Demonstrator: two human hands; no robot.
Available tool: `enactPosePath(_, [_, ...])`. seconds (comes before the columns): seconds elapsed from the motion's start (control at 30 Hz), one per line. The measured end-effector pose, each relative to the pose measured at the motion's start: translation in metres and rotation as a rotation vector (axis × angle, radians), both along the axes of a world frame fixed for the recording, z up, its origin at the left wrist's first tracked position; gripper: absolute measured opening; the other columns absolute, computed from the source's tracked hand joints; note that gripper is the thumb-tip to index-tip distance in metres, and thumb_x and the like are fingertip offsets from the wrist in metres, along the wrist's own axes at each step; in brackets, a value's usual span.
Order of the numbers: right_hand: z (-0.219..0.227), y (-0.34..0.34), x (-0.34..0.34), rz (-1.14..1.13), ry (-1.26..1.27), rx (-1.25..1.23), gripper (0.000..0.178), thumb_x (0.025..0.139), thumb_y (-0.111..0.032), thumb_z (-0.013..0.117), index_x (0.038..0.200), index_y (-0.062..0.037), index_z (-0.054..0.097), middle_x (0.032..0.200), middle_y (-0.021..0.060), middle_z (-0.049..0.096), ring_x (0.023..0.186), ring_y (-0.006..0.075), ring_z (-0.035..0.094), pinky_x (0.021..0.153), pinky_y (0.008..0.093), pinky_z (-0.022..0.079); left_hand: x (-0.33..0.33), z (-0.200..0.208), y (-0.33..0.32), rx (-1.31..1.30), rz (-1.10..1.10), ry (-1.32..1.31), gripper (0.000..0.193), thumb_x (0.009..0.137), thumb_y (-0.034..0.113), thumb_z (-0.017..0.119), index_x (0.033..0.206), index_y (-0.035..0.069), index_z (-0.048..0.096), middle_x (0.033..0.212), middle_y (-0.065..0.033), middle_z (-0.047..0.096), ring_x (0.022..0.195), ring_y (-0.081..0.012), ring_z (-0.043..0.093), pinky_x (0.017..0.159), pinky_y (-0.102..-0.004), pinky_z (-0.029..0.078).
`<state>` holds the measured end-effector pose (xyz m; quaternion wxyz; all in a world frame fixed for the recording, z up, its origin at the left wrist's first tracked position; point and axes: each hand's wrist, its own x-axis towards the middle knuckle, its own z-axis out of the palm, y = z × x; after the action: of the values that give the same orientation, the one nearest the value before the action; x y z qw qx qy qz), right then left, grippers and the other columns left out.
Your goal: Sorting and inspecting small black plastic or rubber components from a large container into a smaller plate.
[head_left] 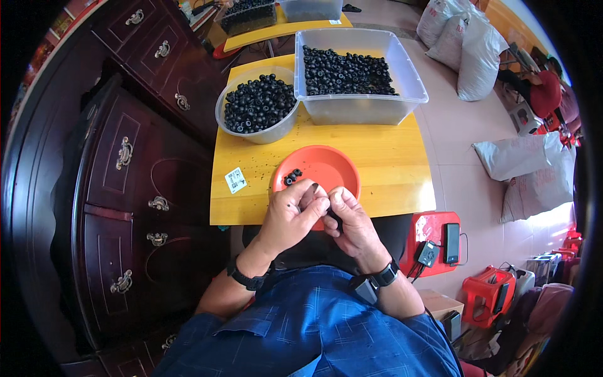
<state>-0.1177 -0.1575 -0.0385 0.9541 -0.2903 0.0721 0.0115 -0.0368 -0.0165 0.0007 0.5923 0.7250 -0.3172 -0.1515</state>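
Note:
My left hand (pixel 290 212) and my right hand (pixel 353 223) meet over the near edge of an orange-red plastic bowl (pixel 326 163). Both are closed, with thumbs and fingertips pinched close together. A dark bit shows at the left fingertips, too small to name. Within the curled fingers of my right hand is a small black part (pixel 335 219), mostly hidden. Several black ring-shaped parts (pixel 291 176) lie at the left inside the bowl. Farther back, a round clear tub (pixel 224 125) and a rectangular clear bin (pixel 358 110) hold heaps of similar black parts.
The yellow table (pixel 402 163) carries a white printed label (pixel 235 180) and scattered black crumbs. Dark wooden cabinets (pixel 144 157) stand close on the left. At right are a red stool (pixel 433 264) with black devices and white sacks (pixel 480 60). Another person (pixel 544 94) sits far right.

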Motion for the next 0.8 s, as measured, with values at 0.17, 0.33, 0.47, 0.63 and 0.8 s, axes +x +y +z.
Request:
enactPosePath(0.17, [-0.002,0.004,-0.01,0.075,-0.008,0.136,0.023,0.104,-0.035,0.056,0.097,-0.0133,0.058,0.087,0.0002,0.059,0.063,0.0052,0.045,0.052,0.0169,0.034,-0.01,0.009,0.005,-0.08,-0.058,0.131,0.002,0.096,0.005,0.064,0.095,0.004,0.063,0.08,0.0033,0.062,0.065,-0.0016,0.052,0.061,-0.0202,0.043])
enactPosePath(0.33, [-0.001,0.008,-0.016,0.047,0.067,0.207,0.025,0.103,-0.036,0.057,0.101,-0.0118,0.059,0.088,0.0006,0.059,0.064,0.0062,0.047,0.051,0.0174,0.037,-0.012,0.025,0.023,0.149,0.026,-0.189,0.006,0.093,0.007,0.067,0.094,0.002,0.063,0.065,0.0026,0.057,0.061,-0.0014,0.051,0.056,-0.0233,0.041])
enactPosePath(0.47, [-0.005,0.012,-0.021,0.071,0.015,0.262,0.024,0.103,-0.034,0.058,0.102,-0.0107,0.06,0.089,0.0007,0.06,0.064,0.0062,0.051,0.05,0.0178,0.039,-0.02,0.025,0.025,0.292,0.022,-0.491,0.035,0.089,0.037,0.073,0.083,0.006,0.058,0.058,-0.004,0.055,0.052,-0.0207,0.057,0.05,-0.0345,0.043])
enactPosePath(0.63, [-0.001,0.018,-0.027,0.025,0.028,0.207,0.019,0.103,-0.031,0.06,0.1,-0.0124,0.06,0.086,-0.0014,0.06,0.063,0.0046,0.054,0.048,0.0165,0.04,-0.024,0.027,0.028,0.418,0.013,-0.631,0.045,0.087,0.05,0.072,0.087,0.007,0.06,0.067,-0.0114,0.065,0.062,-0.0328,0.068,0.054,-0.0436,0.05])
enactPosePath(0.8, [0.004,0.021,-0.028,0.003,0.038,0.161,0.014,0.103,-0.028,0.06,0.099,-0.0143,0.06,0.081,-0.0033,0.06,0.062,0.0026,0.054,0.047,0.0157,0.041,-0.024,0.022,0.028,0.38,0.01,-0.722,0.046,0.087,0.051,0.07,0.086,0.007,0.059,0.067,-0.0133,0.065,0.061,-0.0336,0.067,0.053,-0.044,0.05])
